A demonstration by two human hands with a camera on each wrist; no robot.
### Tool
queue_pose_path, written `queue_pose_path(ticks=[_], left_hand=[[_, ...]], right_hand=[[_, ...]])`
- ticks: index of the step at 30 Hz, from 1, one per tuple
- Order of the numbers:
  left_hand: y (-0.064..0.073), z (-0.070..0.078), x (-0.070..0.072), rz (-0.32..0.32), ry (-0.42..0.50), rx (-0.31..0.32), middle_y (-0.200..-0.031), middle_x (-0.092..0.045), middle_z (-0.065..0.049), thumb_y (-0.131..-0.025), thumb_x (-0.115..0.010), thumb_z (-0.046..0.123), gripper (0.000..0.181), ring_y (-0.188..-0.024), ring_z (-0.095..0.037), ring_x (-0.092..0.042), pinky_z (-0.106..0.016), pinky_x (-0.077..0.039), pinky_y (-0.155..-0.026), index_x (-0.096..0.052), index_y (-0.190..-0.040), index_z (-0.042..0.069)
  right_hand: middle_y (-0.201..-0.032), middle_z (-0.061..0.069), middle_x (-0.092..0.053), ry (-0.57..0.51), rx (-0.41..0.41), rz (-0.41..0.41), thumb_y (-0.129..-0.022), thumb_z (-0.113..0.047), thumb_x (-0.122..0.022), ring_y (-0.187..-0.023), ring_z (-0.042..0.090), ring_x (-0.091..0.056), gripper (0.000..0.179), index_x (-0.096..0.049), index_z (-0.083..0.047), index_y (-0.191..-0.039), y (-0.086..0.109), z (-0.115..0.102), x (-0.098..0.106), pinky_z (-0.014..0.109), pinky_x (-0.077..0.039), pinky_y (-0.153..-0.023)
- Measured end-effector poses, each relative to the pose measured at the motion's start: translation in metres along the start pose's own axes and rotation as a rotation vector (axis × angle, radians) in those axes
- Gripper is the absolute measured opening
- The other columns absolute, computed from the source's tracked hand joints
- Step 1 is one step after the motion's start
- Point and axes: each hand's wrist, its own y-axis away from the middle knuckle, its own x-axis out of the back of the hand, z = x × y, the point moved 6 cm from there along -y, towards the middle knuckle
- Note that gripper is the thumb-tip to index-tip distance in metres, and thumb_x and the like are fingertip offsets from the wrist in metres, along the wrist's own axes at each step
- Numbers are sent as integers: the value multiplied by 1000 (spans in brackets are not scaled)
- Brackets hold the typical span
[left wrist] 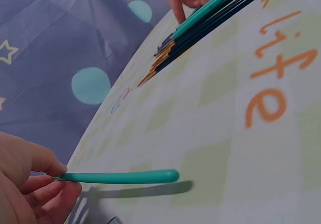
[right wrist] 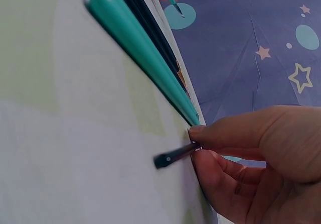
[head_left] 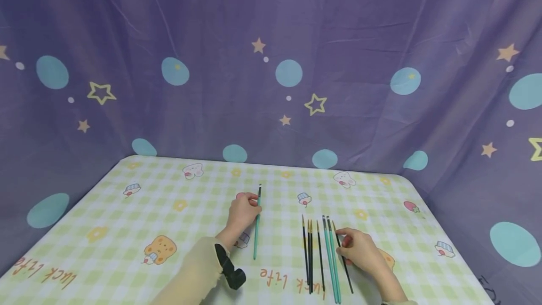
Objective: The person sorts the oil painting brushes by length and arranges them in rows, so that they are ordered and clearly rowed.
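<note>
My left hand (head_left: 242, 213) pinches a teal-handled paintbrush (head_left: 256, 236) between thumb and fingers, its bristle end pointing away from me. In the left wrist view the rounded handle end (left wrist: 130, 177) hovers over its shadow. On the right, my right hand (head_left: 360, 250) pinches a dark-handled paintbrush (head_left: 347, 274); its blunt handle end (right wrist: 170, 157) sticks out past the fingertips in the right wrist view. Just left of that hand lie two teal paintbrushes (head_left: 333, 262) side by side. Several thin black paintbrushes (head_left: 311, 262) lie further left, bristles toward the far side.
A green-and-white checked tablecloth (head_left: 199, 229) with cartoon prints covers the table. Behind its far edge hangs a purple curtain (head_left: 237, 107) with stars and blue dots. A black strap (head_left: 228, 267) is worn on the left sleeve.
</note>
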Motion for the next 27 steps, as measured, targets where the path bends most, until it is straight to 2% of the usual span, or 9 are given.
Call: queue_pose_path(ticks=[3,8,12,15,21,27], left_hand=[[-4,-3,5,15,-5,1,-81,-65,-5,-72,-65,7,29,-58,-10,-57,-22,-47,-49,-65,-101,4],[-8,-7,13,51,-56,-25,-79,-65,-4,-71,-65,7,29,-66,-14,-59,-28,-47,-60,-66,-100,4],[-12,-14,16,56,-45,-12,-81,-66,-4,-71,-66,8,28,-71,-16,-60,-31,-48,-66,-66,-99,4],[-17,-19,18,70,-26,-1,-82,-67,-4,-71,-66,7,28,-70,-14,-60,-29,-48,-63,-66,-99,4],[-27,-27,24,76,62,19,-84,-67,-7,-74,-69,9,27,-59,-11,-59,-21,-48,-50,-66,-101,3],[-34,-35,30,100,39,30,-84,-67,-9,-73,-74,19,34,-64,-14,-60,-23,-47,-54,-66,-103,3]], right_hand=[[-68,-1,-52,-4,3,-1,-72,-6,-71,-45,10,-52,44,-59,-5,-115,0,0,-1,23,-40,-50],[-68,-1,-52,-5,3,4,-72,-6,-71,-44,10,-52,44,-60,-5,-115,0,1,-1,23,-40,-49],[-68,-1,-52,-11,0,4,-73,-6,-71,-45,11,-52,44,-60,-5,-115,0,0,-1,24,-40,-49],[-68,-1,-52,-20,-4,2,-73,-6,-71,-45,11,-52,44,-59,-5,-115,1,0,0,24,-40,-48],[-69,-1,-52,-31,3,4,-73,-6,-71,-44,11,-52,44,-59,-5,-115,0,0,0,24,-41,-49],[-69,0,-53,-35,-6,-6,-73,-6,-70,-45,11,-52,44,-59,-5,-115,-1,2,-2,25,-42,-46]])
